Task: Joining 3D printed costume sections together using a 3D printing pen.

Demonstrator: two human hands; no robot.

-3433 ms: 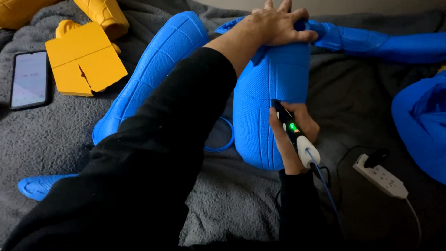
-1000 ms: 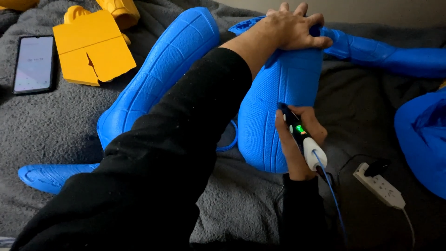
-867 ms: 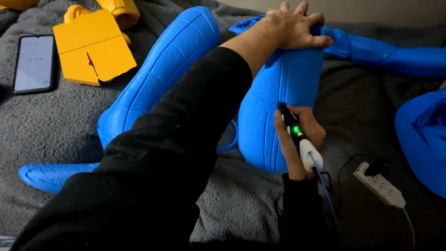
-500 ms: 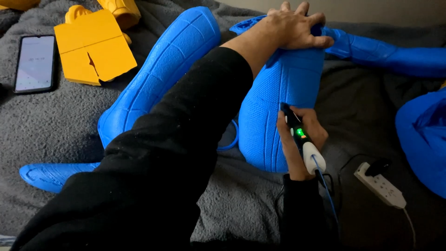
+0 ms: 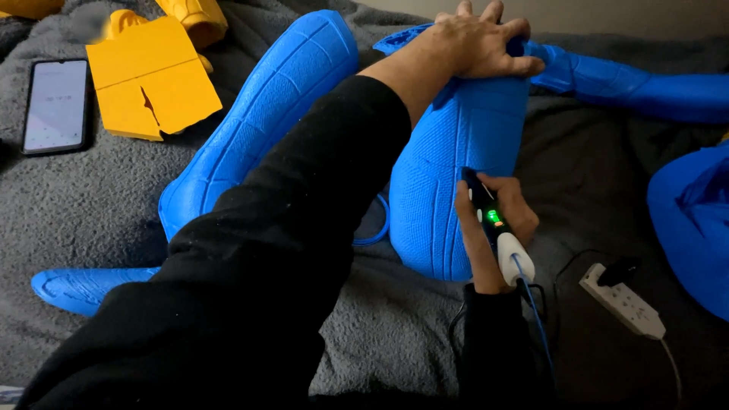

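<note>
Two big blue ribbed plastic shells lie on a grey blanket. My left hand point(image 5: 484, 47) rests flat, fingers spread, on top of the right-hand shell point(image 5: 456, 182). My right hand point(image 5: 493, 231) grips a black and white pen-shaped tool point(image 5: 493, 228) with a green light and a blue strand at its tail. The tool's tip touches the side of that shell. The other long blue shell point(image 5: 266, 114) passes under my left forearm.
Yellow plastic parts point(image 5: 152, 80) and a phone point(image 5: 55, 105) lie at the far left. A white power strip point(image 5: 621, 300) with a black plug sits at the right. More blue parts lie at the back right point(image 5: 645, 76), right edge point(image 5: 695, 228) and lower left point(image 5: 83, 288).
The pen tool's tip has shifted slightly along the side of the blue shell. My left hand has stayed pressed on top.
</note>
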